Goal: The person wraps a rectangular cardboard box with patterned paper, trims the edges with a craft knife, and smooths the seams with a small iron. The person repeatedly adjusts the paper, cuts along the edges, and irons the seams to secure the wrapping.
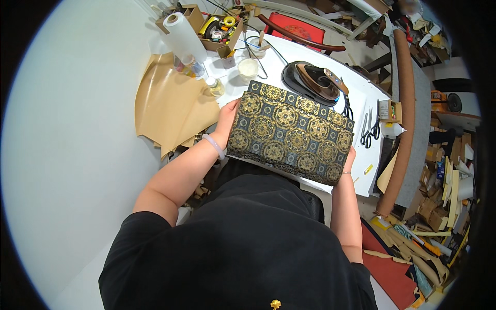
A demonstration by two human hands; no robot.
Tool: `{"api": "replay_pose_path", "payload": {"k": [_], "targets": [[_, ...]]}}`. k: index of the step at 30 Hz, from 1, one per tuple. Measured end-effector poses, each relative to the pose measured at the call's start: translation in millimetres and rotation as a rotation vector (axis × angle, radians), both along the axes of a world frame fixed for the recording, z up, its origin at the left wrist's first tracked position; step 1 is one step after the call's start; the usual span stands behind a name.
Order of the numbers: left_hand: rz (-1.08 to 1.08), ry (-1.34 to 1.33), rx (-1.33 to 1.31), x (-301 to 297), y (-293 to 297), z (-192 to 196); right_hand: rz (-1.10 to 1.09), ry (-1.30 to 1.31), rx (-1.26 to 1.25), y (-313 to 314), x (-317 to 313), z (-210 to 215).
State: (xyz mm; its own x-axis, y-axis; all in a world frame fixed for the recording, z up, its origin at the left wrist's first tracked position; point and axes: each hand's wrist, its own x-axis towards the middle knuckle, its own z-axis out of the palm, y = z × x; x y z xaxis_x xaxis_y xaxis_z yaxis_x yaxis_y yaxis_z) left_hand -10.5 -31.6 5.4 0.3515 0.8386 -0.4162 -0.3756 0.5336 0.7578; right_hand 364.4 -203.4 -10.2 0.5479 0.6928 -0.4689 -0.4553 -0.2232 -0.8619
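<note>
Box: a flat rectangular box wrapped in dark brocade with gold medallions (292, 133) sits at the near edge of the white worktop (361, 90), tilted up toward the person, probably so the cloth face can be looked over.
Left hand: the left hand (227, 116) presses flat on the box's left end, fingers spread along the side, a pale bangle (213, 145) on the wrist just below it.
Right hand: the right hand (349, 157) cups the box's lower right corner; fingers curl under, so I cannot tell how tightly they close.
Grip reason: one hand at each end seems to steady the box.
Beyond the box: a dark brown clothes iron (314, 81) rests just behind it, clear of the cloth.
Right of the box: steel scissors (370, 126) lie near.
Left of the box: tan paper sheets (168, 106) hang off the worktop's edge; a white paper roll (183, 35) stands farther back.
Hidden: the box's underside and near side, behind the black shirt (243, 243).
</note>
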Motion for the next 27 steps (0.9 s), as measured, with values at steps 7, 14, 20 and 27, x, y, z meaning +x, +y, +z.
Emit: {"api": "replay_pose_path", "payload": {"k": [7, 14, 20, 27], "targets": [[-0.010, -0.016, 0.035, -0.7, 0.6, 0.5, -0.013, 0.118, 0.085, 1.4, -5.7, 10.7], [-0.019, 0.044, 0.068, -2.4, 3.6, -8.9, -0.012, 0.004, 0.029, 1.2, -2.4, -1.9], [-0.004, 0.016, 0.025, -0.5, 2.5, -6.4, -0.016, 0.026, 0.048, 3.4, -9.4, 9.1], [-0.036, 0.018, 0.026, -3.2, 1.9, -3.1, 0.003, -0.032, 0.024, 4.5, -10.2, 7.0]]}}
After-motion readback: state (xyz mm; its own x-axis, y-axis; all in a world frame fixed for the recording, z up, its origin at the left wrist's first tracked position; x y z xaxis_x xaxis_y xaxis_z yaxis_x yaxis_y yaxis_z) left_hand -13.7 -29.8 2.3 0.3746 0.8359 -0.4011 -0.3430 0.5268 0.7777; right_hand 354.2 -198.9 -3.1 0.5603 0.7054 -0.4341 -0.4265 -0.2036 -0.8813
